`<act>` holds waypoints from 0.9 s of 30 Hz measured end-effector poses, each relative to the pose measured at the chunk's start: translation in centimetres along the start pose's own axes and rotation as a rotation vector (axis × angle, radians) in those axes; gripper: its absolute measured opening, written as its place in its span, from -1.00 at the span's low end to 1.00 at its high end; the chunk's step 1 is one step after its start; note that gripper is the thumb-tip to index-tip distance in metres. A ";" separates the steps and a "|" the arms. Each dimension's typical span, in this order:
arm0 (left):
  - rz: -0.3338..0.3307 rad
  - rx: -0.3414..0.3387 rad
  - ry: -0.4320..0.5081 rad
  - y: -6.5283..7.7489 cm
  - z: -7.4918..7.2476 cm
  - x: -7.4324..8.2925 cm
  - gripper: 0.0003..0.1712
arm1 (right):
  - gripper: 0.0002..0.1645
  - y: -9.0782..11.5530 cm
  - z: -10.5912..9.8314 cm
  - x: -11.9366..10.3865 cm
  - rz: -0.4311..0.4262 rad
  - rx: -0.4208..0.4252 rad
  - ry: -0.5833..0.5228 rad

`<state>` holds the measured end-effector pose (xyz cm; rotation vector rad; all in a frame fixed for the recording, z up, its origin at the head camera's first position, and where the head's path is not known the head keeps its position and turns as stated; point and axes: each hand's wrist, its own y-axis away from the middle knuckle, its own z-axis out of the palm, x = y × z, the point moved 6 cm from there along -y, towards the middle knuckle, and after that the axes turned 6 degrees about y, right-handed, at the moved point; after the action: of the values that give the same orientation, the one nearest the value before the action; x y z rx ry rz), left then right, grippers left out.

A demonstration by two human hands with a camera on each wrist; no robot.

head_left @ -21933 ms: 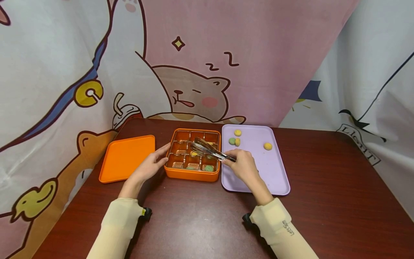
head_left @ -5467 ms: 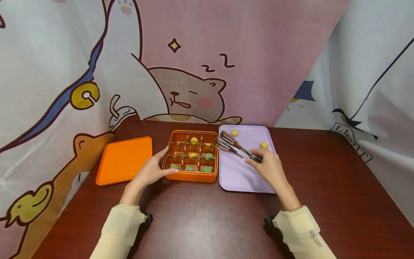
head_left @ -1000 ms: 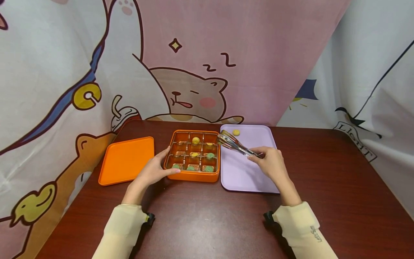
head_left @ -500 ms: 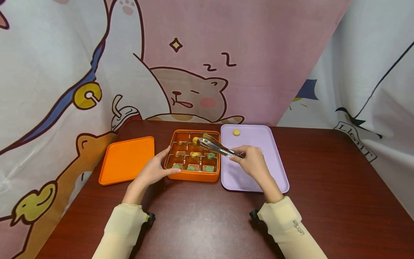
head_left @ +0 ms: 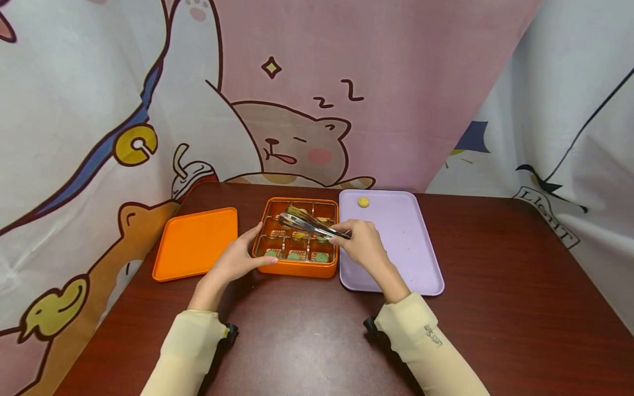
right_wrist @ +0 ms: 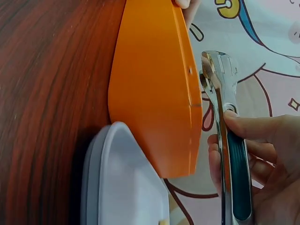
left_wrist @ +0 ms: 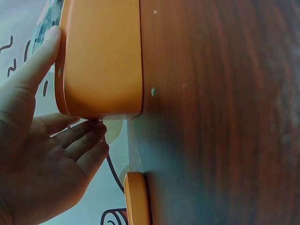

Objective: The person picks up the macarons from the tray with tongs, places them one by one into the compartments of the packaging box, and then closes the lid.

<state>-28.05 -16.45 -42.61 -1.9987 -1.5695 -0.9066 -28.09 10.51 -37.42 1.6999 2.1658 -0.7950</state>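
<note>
An orange box (head_left: 297, 268) with a clear divided insert stands on the table. Several green and yellow macarons sit in its compartments, among them a green macaron (head_left: 321, 257) at the front right. My left hand (head_left: 236, 260) rests against the box's front left corner, thumb along the front rim and fairly straight fingers at the left side. In my right hand (head_left: 364, 242) I grip metal tongs (head_left: 309, 224) by their dark handles, thumb on one arm. The tong tips are over the back left and middle compartments; I cannot tell what is between them.
To the box's right, close beside it, lies a lilac tray (head_left: 406, 253) with one yellow macaron (head_left: 364, 202) near its back left corner. An orange lid (head_left: 195, 245) lies flat at the left. A cartoon-printed curtain (head_left: 406, 99) hangs behind the table.
My right hand has carried the tongs left from the lilac tray to over the box. Earlier, two yellow macarons left the tray's back edge and right side as one; my left hand stays put.
</note>
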 end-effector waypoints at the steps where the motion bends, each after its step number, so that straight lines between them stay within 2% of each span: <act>1: -0.001 0.000 -0.001 0.0 0.0 0.0 0.21 | -0.71 -0.1 0.2 -0.2 -0.004 -0.004 0.003; 9: -0.009 -0.002 0.004 0.0 0.1 -0.1 0.21 | -0.71 -0.8 1.0 -1.1 -0.030 -0.015 0.030; 27: -0.001 0.001 0.000 0.0 -0.1 0.0 0.20 | -0.64 -1.4 2.2 -1.6 0.006 -0.117 0.111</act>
<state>-28.04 -16.52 -42.60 -1.9976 -1.5701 -0.9067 -29.23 7.70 -38.00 1.7277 2.2311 -0.5729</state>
